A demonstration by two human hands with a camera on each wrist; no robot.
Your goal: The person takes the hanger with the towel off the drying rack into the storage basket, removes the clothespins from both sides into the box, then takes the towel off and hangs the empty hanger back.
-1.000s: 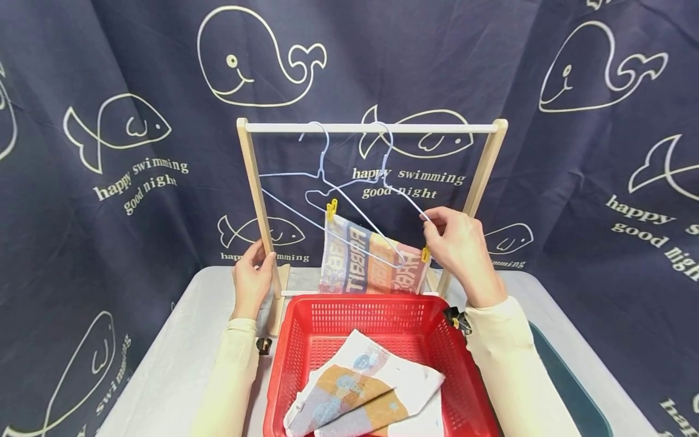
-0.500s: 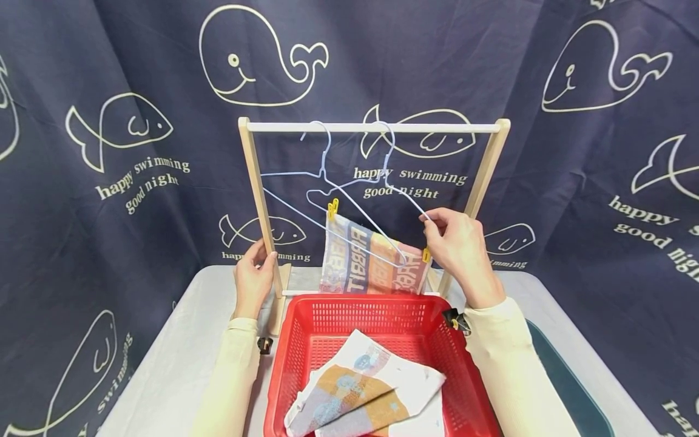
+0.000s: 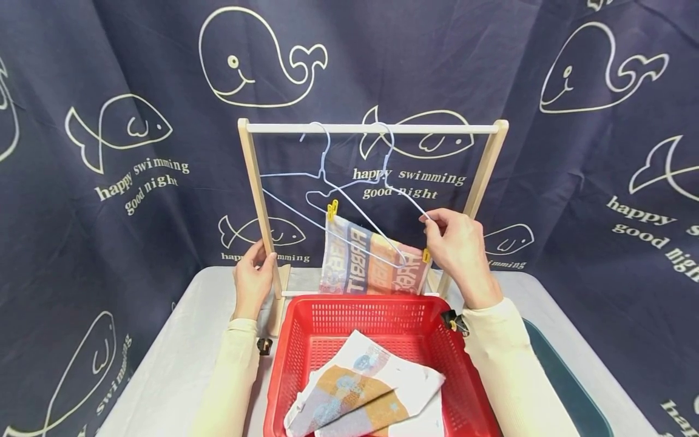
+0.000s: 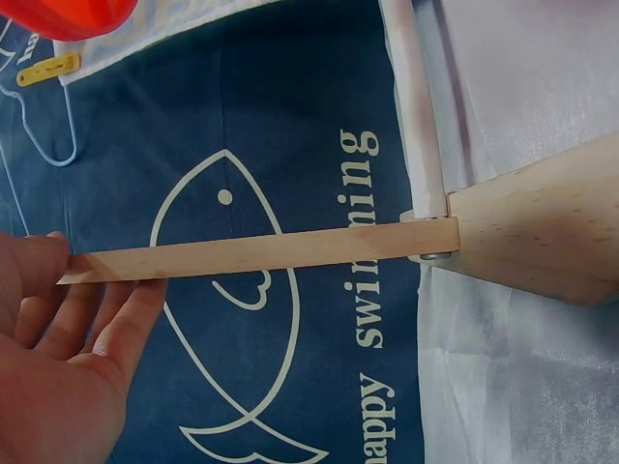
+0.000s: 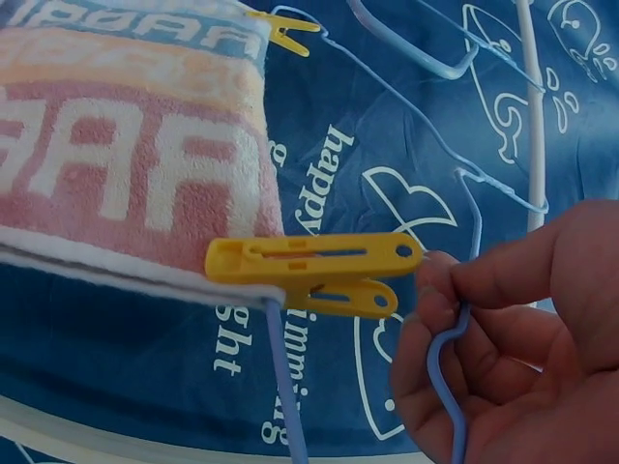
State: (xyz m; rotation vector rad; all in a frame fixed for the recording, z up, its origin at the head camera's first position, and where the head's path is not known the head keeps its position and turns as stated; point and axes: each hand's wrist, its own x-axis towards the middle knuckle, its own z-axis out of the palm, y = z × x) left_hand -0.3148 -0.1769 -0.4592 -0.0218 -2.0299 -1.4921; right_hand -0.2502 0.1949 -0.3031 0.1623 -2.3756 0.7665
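The left hand is closed around the pale wooden left upright of a rack, thumb on one side and fingers on the other. The right hand pinches the light blue wire hanger between thumb and fingers, its other fingers curled about the wire. This hanger hooks over the white top rod. From its lower bar hangs a striped multicoloured cloth with pale lettering, its upper edge sloping down toward the right hand. One yellow plastic clip fastens the far corner; a second yellow plastic clip grips the corner just beside the right fingertips. A second light blue wire hanger hangs on the same rod, nearer the left upright, its lower end crossing in front of the cloth. Before the rack stands a red perforated plastic basket containing folded white cloth with brown, grey and blue patterning. A dark teal tray lies beside the right forearm, upon a white-covered table.
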